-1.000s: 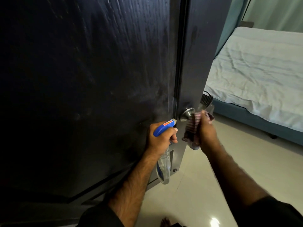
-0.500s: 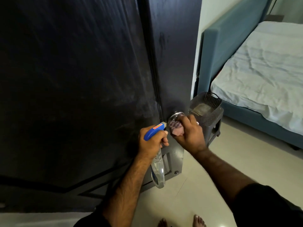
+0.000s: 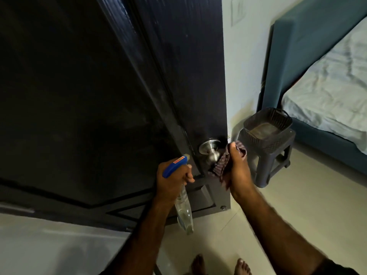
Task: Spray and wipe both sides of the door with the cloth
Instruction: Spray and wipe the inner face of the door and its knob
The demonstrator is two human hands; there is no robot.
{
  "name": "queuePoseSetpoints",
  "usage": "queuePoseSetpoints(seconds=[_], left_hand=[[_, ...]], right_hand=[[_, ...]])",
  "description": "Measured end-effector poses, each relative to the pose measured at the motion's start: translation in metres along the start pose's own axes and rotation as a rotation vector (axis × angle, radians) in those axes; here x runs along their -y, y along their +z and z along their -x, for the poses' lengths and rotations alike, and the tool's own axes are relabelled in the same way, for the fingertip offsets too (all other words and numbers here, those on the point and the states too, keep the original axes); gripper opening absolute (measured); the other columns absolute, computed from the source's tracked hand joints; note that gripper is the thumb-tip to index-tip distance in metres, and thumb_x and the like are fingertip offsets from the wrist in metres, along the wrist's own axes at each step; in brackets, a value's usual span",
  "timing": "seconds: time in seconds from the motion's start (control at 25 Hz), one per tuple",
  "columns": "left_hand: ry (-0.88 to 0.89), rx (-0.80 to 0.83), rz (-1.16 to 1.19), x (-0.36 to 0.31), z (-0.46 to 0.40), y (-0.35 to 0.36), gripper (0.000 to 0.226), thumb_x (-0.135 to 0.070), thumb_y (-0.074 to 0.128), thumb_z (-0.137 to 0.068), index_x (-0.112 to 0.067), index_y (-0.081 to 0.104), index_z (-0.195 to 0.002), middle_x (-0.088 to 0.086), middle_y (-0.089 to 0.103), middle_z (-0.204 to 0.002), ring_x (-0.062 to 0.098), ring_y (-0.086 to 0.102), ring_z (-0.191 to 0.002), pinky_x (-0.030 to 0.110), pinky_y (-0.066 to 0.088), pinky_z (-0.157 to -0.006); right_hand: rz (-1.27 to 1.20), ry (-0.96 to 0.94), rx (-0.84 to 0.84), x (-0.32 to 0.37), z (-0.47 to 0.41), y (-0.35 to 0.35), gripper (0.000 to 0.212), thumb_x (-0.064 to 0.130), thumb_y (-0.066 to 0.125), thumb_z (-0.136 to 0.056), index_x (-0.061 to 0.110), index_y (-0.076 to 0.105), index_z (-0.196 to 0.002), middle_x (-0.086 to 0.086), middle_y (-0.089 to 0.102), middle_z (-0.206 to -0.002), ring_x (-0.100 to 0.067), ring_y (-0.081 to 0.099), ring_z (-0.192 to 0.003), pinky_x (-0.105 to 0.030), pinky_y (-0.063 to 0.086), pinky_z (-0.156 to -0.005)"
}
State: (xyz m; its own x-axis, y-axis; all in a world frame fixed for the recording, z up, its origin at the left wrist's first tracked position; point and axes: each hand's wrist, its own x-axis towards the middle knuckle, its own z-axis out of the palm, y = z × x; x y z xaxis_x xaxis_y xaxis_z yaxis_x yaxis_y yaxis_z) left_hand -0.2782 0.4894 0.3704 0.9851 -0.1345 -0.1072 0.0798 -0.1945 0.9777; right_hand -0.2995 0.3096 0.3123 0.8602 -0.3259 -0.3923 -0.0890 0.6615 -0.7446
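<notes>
Right hand [image 3: 237, 171] clamped on bunched cloth [image 3: 222, 165], just right of steel knob [image 3: 210, 150], cloth edge touching or nearly touching it. Left hand [image 3: 171, 179] wrapped round spray bottle [image 3: 183, 207], nozzle up, body hanging down. Door [image 3: 184, 76] edge-on, long axis vertical, free edge far right of grip. Right hand nearer the knob. Stool [image 3: 272, 163] with basket [image 3: 268, 126] crowds right side; open floor [image 3: 297, 205] near.
</notes>
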Motion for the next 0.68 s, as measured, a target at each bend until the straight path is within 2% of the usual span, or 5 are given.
queuePoseSetpoints(seconds=[0.12, 0.2, 0.28, 0.52, 0.68], left_hand=[[-0.006, -0.032, -0.051, -0.004, 0.002, -0.002, 0.024, 0.0, 0.063, -0.097, 0.001, 0.067, -0.073, 0.012, 0.067, -0.064, 0.021, 0.067, -0.059, 0.024, 0.054, -0.059], [0.012, -0.051, -0.056, -0.008, 0.002, 0.0, 0.021, 0.001, 0.062, -0.097, 0.007, 0.066, -0.076, 0.014, 0.067, -0.065, 0.022, 0.066, -0.059, 0.022, 0.053, -0.058], [0.033, -0.06, -0.053, -0.011, 0.001, 0.002, 0.021, 0.001, 0.062, -0.097, 0.011, 0.065, -0.078, 0.016, 0.067, -0.067, 0.025, 0.066, -0.06, 0.023, 0.053, -0.058], [0.048, -0.043, -0.068, -0.016, -0.002, 0.004, 0.02, 0.001, 0.061, -0.097, 0.008, 0.067, -0.079, 0.015, 0.068, -0.067, 0.025, 0.065, -0.06, 0.025, 0.053, -0.056], [0.054, -0.047, -0.066, -0.017, -0.005, -0.002, 0.021, 0.0, 0.062, -0.098, 0.01, 0.066, -0.079, 0.023, 0.065, -0.067, 0.028, 0.066, -0.062, 0.025, 0.054, -0.058]], right_hand=[[0.555, -0.603, 0.113, 0.02, 0.021, 0.003, 0.059, 0.037, 0.059, -0.109, 0.024, 0.033, -0.16, 0.008, 0.059, -0.141, 0.003, 0.059, -0.13, -0.02, 0.049, -0.107], [0.91, -0.778, 0.173, 0.011, 0.022, 0.004, 0.075, 0.034, 0.06, -0.109, 0.017, 0.019, -0.169, -0.006, 0.044, -0.164, -0.015, 0.043, -0.153, -0.038, 0.041, -0.123], [1.266, -0.868, 0.082, -0.004, 0.019, -0.001, 0.062, 0.038, 0.06, -0.107, 0.021, 0.038, -0.162, -0.013, 0.025, -0.176, -0.037, 0.019, -0.164, -0.066, 0.03, -0.126], [1.418, -0.772, -0.018, 0.009, 0.016, 0.006, 0.069, 0.066, 0.06, -0.092, 0.026, 0.06, -0.147, -0.009, 0.039, -0.146, -0.029, 0.038, -0.131, -0.056, 0.056, -0.096], [1.251, -0.533, 0.035, 0.013, 0.023, 0.019, 0.077, 0.072, 0.043, -0.096, 0.028, 0.049, -0.158, -0.004, 0.037, -0.167, -0.029, 0.031, -0.155, -0.059, 0.041, -0.121]])
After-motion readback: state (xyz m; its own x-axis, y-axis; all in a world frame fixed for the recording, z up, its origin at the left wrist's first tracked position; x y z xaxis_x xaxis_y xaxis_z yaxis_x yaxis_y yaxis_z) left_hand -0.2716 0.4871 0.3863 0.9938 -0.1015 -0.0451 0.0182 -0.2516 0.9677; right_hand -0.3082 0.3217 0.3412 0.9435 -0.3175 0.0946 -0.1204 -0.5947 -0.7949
